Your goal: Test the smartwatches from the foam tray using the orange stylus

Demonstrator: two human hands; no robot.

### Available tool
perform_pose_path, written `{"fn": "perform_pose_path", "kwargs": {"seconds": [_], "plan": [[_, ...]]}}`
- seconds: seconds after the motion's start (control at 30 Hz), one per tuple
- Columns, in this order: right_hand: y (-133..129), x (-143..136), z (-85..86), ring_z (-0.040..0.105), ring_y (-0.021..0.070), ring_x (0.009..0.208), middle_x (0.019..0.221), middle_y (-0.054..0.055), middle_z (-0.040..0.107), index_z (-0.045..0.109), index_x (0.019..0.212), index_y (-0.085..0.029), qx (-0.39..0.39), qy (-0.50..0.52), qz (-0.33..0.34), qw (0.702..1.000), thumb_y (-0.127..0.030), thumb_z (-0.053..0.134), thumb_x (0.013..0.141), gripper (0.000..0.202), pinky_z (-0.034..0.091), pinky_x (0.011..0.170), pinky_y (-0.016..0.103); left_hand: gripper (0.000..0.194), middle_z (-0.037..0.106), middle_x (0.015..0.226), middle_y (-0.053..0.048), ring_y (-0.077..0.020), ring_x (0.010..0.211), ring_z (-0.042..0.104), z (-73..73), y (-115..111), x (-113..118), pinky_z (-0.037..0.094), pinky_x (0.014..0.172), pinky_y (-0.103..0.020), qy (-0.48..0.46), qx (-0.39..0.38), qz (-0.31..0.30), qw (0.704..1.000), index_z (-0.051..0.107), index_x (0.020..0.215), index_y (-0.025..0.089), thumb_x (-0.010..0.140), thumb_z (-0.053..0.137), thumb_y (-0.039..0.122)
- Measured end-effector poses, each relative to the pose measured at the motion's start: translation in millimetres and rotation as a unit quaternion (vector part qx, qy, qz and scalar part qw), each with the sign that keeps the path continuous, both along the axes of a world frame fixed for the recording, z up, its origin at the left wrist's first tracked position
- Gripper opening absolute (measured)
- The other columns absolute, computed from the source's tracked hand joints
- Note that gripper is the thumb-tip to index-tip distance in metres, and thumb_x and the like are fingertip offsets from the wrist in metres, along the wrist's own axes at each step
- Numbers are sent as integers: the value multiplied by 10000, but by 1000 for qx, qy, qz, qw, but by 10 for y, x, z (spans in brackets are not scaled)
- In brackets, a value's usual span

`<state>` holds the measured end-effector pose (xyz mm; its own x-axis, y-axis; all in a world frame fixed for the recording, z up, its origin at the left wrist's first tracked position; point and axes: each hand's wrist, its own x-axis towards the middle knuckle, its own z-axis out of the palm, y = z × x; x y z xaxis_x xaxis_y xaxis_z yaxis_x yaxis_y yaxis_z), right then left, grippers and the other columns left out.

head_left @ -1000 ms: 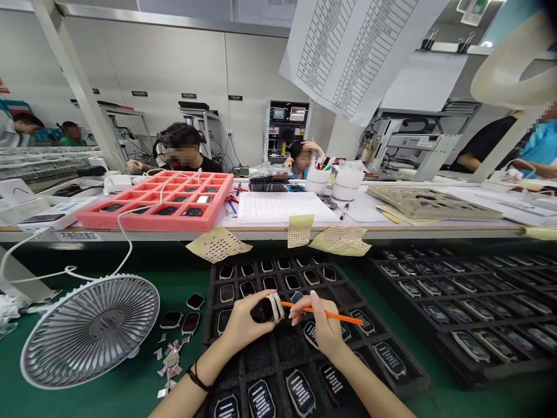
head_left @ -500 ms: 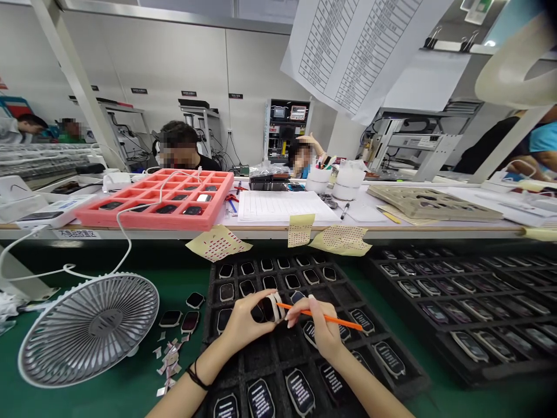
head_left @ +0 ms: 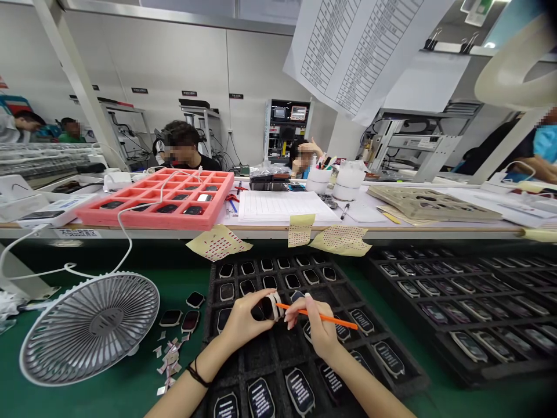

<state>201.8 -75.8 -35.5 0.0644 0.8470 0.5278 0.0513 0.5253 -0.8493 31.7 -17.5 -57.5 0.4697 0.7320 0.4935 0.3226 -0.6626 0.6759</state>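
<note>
Head view: left hand (head_left: 246, 319) grips a watch (head_left: 270, 307); right hand (head_left: 321, 330) pinches an orange stick (head_left: 342, 322), tip at the watch's side.

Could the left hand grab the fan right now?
Probably not without putting something down: the left hand is gripping a watch. Otherwise the way to the fan looks free, with just loose watches and scraps lying low between.

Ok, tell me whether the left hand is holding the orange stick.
No, the right hand holds the orange stick, while the left hand grips a watch.
</note>
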Motion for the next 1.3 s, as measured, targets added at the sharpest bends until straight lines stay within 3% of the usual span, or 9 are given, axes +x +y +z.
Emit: {"fn": "perform_pose_path", "kwargs": {"seconds": [0.2,0.4,1.13,1.3], "plan": [[-9,19,-4,587,138,438,548,51,645,694,657,-157,-6,19,-5,1000,-370,312,941,521,483,438,264,559,675,1102,-60,-248,990,635,36,-30,9,491,905,-377,-6,-17,-8,1000,602,1123,195,580,655,72],[-38,85,-4,566,150,424,460,47,612,675,565,-163,10,42,-68,997,-372,312,938,560,471,446,275,519,668,1117,-52,-253,1021,620,82,-41,10,478,926,-391,-27,-48,-13,998,597,1127,202,619,679,136],[33,24,-51,569,121,429,557,49,630,672,646,-146,3,4,-29,1000,-377,299,947,532,461,441,245,511,688,1073,-56,-242,945,658,41,-18,-4,510,881,-364,4,8,16,1000,604,1111,191,609,666,122],[28,142,109,570,135,421,515,43,633,685,620,-144,-14,20,-32,999,-406,337,927,533,468,448,262,489,687,1068,-58,-233,928,654,130,-22,51,503,862,-357,32,5,26,999,595,1118,192,635,670,176]]}}
